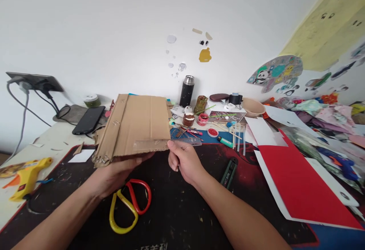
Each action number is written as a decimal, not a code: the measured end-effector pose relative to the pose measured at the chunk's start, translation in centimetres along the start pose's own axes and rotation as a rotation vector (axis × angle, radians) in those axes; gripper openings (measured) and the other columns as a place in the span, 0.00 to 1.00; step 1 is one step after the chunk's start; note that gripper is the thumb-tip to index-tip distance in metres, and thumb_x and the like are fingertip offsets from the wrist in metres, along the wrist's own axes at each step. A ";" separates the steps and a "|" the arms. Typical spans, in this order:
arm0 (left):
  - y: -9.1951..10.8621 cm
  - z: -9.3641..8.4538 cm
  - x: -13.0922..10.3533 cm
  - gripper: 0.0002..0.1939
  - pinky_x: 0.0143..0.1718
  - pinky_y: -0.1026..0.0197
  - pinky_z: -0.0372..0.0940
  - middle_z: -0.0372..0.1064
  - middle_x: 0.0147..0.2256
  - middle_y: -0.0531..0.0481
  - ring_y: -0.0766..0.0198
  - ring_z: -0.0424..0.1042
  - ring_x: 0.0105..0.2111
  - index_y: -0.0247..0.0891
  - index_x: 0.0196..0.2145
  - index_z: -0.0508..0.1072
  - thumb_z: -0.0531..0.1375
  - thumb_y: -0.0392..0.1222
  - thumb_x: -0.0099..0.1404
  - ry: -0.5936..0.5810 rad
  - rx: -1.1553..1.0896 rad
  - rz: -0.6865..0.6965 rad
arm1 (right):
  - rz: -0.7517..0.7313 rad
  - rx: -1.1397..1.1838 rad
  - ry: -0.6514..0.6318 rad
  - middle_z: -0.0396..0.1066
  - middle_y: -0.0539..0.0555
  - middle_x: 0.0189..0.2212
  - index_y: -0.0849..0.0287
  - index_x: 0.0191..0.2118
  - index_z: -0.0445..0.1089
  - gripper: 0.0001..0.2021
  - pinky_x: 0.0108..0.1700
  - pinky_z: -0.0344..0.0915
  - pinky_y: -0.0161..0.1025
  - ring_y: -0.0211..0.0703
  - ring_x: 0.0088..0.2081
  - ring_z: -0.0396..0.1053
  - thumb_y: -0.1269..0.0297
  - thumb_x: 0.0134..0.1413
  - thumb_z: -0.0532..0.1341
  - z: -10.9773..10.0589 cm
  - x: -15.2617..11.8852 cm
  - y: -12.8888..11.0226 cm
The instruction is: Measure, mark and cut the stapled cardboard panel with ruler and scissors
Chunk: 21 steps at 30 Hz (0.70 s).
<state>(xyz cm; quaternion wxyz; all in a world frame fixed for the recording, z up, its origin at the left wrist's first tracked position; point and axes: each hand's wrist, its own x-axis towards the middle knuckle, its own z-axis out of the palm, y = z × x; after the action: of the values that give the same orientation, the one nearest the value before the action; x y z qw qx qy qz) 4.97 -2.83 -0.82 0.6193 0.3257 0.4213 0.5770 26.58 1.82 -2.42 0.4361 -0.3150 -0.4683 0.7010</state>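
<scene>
A folded piece of brown cardboard [142, 122] is held up above the dark mat. Beneath its lower left part, my left hand [116, 172] supports it, with most fingers hidden under the board. My right hand [182, 158] pinches a clear ruler [188, 141] with thumb and fingers at the board's lower right corner; the ruler lies along the board's near edge and sticks out to the right. Below the board, scissors [134, 202] with one red and one yellow handle rest on the mat, their blades out of sight.
A yellow glue gun [30, 177] and a phone [88, 120] lie left. Right are a green cutter [229, 172] and a red sheet [302, 181]. Behind stand a black flask [187, 91], small jars [203, 119] and a bowl [253, 107]. The mat [182, 219] lies beneath.
</scene>
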 end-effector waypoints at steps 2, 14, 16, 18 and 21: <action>0.7 -0.6 0.8 0.33 0.51 0.46 0.83 0.88 0.45 0.40 0.43 0.86 0.47 0.40 0.50 0.86 0.81 0.28 0.44 0.130 -0.054 0.040 | -0.005 -0.012 0.009 0.55 0.43 0.11 0.52 0.22 0.62 0.32 0.20 0.49 0.36 0.35 0.15 0.54 0.33 0.57 0.73 -0.2 0.1 -0.2; 4.0 -4.1 1.6 0.38 0.35 0.53 0.84 0.89 0.45 0.38 0.37 0.87 0.47 0.38 0.52 0.85 0.82 0.60 0.47 0.279 -0.019 -0.047 | -0.042 -0.097 -0.024 0.52 0.41 0.11 0.51 0.21 0.59 0.32 0.22 0.52 0.37 0.36 0.16 0.56 0.36 0.60 0.72 -0.7 0.1 -0.6; 3.6 -3.5 1.1 0.39 0.32 0.54 0.84 0.89 0.44 0.36 0.37 0.88 0.43 0.38 0.50 0.86 0.86 0.50 0.40 0.201 0.076 -0.064 | -0.045 -0.082 0.011 0.51 0.41 0.12 0.51 0.21 0.59 0.32 0.21 0.51 0.37 0.36 0.16 0.56 0.35 0.59 0.72 -0.9 0.3 -0.6; 3.4 -3.0 0.7 0.33 0.30 0.55 0.83 0.88 0.41 0.33 0.39 0.88 0.37 0.35 0.45 0.87 0.86 0.44 0.40 0.132 0.136 -0.115 | -0.055 -0.076 0.053 0.51 0.41 0.13 0.51 0.21 0.58 0.32 0.21 0.50 0.37 0.36 0.16 0.56 0.35 0.58 0.73 -1.1 0.5 -0.7; 3.6 -2.7 0.4 0.28 0.35 0.53 0.85 0.88 0.43 0.29 0.41 0.88 0.34 0.31 0.41 0.88 0.86 0.40 0.40 0.146 0.132 -0.179 | -0.057 -0.091 0.056 0.51 0.41 0.13 0.51 0.22 0.59 0.31 0.21 0.50 0.37 0.36 0.16 0.56 0.36 0.58 0.73 -1.3 0.6 -0.7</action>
<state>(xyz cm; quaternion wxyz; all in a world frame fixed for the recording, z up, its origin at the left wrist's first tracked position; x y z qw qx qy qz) 0.95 -2.17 1.19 0.6132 0.2840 0.5296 0.5128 27.66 2.96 -2.29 0.4538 -0.3404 -0.4961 0.6573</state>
